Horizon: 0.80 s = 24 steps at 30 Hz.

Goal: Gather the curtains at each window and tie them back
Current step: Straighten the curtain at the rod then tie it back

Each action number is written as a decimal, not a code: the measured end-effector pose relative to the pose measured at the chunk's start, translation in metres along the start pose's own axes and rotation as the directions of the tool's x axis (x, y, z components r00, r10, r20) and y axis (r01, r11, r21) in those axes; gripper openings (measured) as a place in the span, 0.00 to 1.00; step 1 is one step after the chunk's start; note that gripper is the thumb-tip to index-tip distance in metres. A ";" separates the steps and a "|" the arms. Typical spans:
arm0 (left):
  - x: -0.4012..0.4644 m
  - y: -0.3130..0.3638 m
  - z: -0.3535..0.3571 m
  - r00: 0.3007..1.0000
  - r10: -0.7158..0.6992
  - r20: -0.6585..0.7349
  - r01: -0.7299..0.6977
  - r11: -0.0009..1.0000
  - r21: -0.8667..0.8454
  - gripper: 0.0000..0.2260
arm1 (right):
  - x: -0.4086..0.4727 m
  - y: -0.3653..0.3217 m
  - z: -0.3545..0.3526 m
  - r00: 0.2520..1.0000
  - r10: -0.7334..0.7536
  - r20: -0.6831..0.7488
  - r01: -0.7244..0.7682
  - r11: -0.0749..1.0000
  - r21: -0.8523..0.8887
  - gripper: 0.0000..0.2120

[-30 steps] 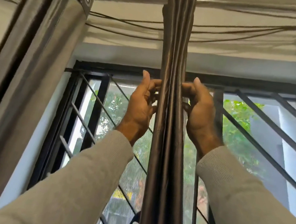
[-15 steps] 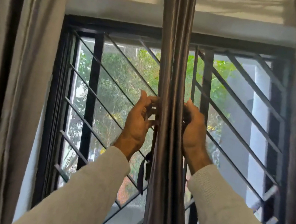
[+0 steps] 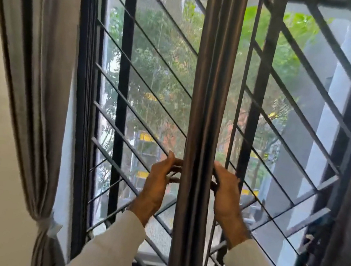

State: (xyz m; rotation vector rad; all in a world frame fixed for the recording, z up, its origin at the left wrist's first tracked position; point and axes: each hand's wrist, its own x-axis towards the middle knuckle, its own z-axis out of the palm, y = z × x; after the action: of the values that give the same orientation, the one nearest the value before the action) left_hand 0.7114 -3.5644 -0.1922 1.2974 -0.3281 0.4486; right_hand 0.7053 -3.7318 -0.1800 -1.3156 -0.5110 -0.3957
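My 2 hands reach up on either side of the dark grey gathered curtain (image 3: 209,115) hanging straight between them. The left hand (image 3: 158,182) and right hand (image 3: 227,193) each curl around its edges, fingers wrapped behind the folds, grasping it. Just past them stands the black metal window grille (image 3: 117,101). Far left of the left hand, a lighter grey curtain (image 3: 39,89) hangs already tied.

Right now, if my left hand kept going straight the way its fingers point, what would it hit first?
The left hand has its fingers aimed inward and up, so it would press straight into the gathered middle curtain it already touches. The right hand is beyond that.
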 end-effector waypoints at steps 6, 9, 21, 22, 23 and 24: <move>-0.017 0.027 0.009 0.929 0.274 -0.250 -0.242 0.958 0.151 0.28 | 0.006 -0.014 -0.015 0.975 -0.174 -0.136 0.165 0.984 -0.072 0.16; -0.025 0.052 0.027 0.876 0.437 -0.205 -0.361 0.875 0.323 0.17 | 0.008 -0.032 -0.015 0.947 -0.300 -0.119 0.272 0.940 -0.208 0.07; -0.023 0.076 0.025 0.743 0.660 -0.110 -0.307 0.483 0.820 0.09 | 0.003 -0.045 -0.034 0.628 -0.778 0.013 0.463 0.360 -0.810 0.12; -0.023 0.077 0.025 0.751 0.654 -0.091 -0.314 0.475 0.822 0.10 | -0.001 -0.043 -0.028 0.592 -0.798 0.116 0.563 0.305 -0.768 0.06; -0.021 0.076 0.024 0.758 0.647 -0.082 -0.316 0.474 0.822 0.10 | -0.003 -0.042 -0.022 0.577 -0.794 0.193 0.616 0.267 -0.741 0.03; -0.019 0.076 0.023 0.760 0.645 -0.082 -0.314 0.474 0.823 0.11 | -0.002 -0.039 -0.015 0.582 -0.776 0.242 0.629 0.242 -0.738 0.04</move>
State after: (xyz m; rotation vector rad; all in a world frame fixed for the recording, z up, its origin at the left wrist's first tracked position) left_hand 0.6576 -3.5737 -0.1309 1.9110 -0.1580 1.4762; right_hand 0.6836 -3.7547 -0.1520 -1.7887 -0.8396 -1.6870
